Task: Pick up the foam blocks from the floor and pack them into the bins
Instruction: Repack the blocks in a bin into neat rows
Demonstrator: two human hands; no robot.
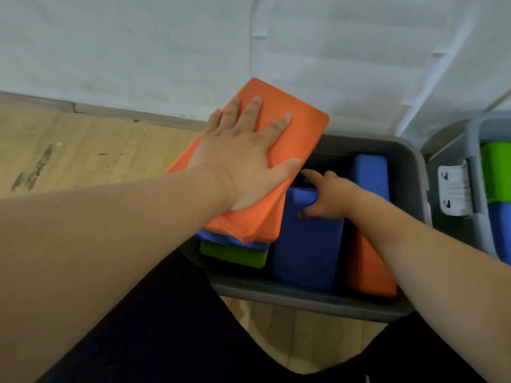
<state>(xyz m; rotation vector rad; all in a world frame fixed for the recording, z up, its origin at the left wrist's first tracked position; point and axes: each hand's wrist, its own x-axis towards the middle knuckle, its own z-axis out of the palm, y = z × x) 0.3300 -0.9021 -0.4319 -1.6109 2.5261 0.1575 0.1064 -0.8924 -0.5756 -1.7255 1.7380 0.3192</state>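
L hand (243, 164) flat on orange block (301, 125); R hand (326, 197), part-hidden, grips blue block (307, 244).

Two grey plastic bins: dark grey bin (304, 302) in the middle, lighter grey bin (473, 150) at the right edge.

Two orange rectangular foam blocks: top orange foam block (293, 128) on the left stack, second orange foam block (367, 269) at the dark bin's right.

Four blue foam blocks: large blue foam block (304, 250) in the centre, far blue foam block (370, 172), thin blue foam block (235, 241) under the orange, cropped blue foam block (501, 233) in the lighter bin.

Two green foam blocks: low green foam block (235, 256), bright green foam block (495, 172).

Possibly more hidden beneath.

One white plastic latch (453, 189).

Two bare hands: left hand (243, 164), right hand (331, 197).
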